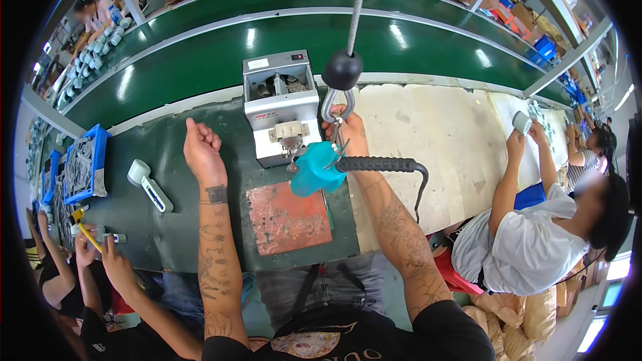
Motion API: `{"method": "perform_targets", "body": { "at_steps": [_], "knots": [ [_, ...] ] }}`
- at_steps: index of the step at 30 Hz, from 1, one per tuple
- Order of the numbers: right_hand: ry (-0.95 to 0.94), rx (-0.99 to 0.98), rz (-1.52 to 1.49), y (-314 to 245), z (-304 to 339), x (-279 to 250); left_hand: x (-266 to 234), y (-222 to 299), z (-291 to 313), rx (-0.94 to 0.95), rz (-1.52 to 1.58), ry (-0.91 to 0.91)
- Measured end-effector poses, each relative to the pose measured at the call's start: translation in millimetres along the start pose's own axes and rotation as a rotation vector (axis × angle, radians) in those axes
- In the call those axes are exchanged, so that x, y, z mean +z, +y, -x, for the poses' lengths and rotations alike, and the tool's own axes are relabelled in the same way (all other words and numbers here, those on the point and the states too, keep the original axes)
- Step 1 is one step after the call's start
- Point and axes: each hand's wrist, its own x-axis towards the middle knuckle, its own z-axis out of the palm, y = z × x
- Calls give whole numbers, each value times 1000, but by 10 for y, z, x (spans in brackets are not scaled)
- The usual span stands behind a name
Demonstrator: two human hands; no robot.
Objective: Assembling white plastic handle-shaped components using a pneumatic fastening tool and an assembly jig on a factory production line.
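My left hand (204, 152) is over the dark green mat, left of a metal screw feeder (281, 108), with its fingers curled in a loose fist and nothing showing in it. My right hand (352, 130) is just right of the feeder, behind a steel hook. Its fingers are bent, and the hook partly hides them, so what they hold, if anything, cannot be made out. From that hook hangs a teal electric screwdriver (314, 170), tilted, with a black cord running right. Below it lies a worn red pad (286, 217).
A pale green-white handheld device (150, 186) lies left of my left arm. Blue trays (87, 164) with grey parts stand farther left. A steel cable (359, 8) hangs ahead, before a green conveyor (435, 45). Co-workers sit close on both sides; the right one holds a pale part (521, 122).
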Motion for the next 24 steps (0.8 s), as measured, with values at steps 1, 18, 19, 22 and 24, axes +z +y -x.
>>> {"method": "perform_targets", "body": {
  "at_steps": [1,18,19,22,24],
  "knots": [
    [-9,-3,11,7,-14,-6,23,-18,14,-1,1,-2],
    [-47,-158,-137,111,68,-34,86,-14,50,31,-80,90],
    [-106,-155,-63,232,-8,-168,134,-60,70,21,-88,97],
    [-191,-224,-8,416,-104,-250,218,-186,193,-34,-292,-131],
    [-154,-166,-104,514,-139,-248,220,-270,254,-194,-546,-303]
  ]
}}
